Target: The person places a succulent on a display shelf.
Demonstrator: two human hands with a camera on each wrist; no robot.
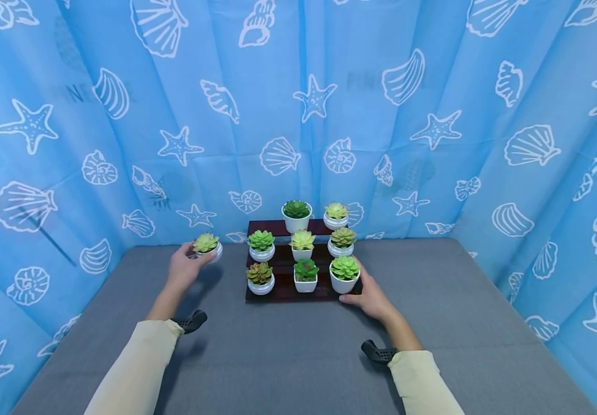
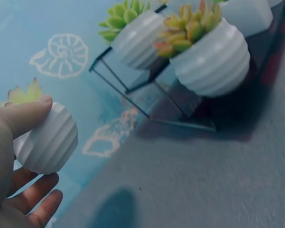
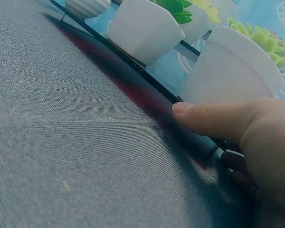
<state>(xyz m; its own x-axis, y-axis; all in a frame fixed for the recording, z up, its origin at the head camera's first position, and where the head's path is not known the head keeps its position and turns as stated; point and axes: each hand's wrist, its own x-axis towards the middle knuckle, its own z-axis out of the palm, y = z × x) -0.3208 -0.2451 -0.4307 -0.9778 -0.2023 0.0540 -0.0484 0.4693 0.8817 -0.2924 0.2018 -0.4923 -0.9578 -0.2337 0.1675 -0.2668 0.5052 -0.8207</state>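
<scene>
My left hand holds a small potted succulent off to the left of a dark red three-tier stand. In the left wrist view its round white ribbed pot sits between thumb and fingers, with yellow-green leaves on top. At the stand's lower right corner, my right hand grips the bottom shelf. The right wrist view has the thumb on the shelf's front edge, below a white pot, and the other fingers partly hidden beneath. That pot bears a bright green succulent.
Several other potted succulents stand on the tiers, among them a dark green one on top and a reddish one at the lower left. Grey cloth covers the table. A blue shell-print curtain hangs close behind the stand.
</scene>
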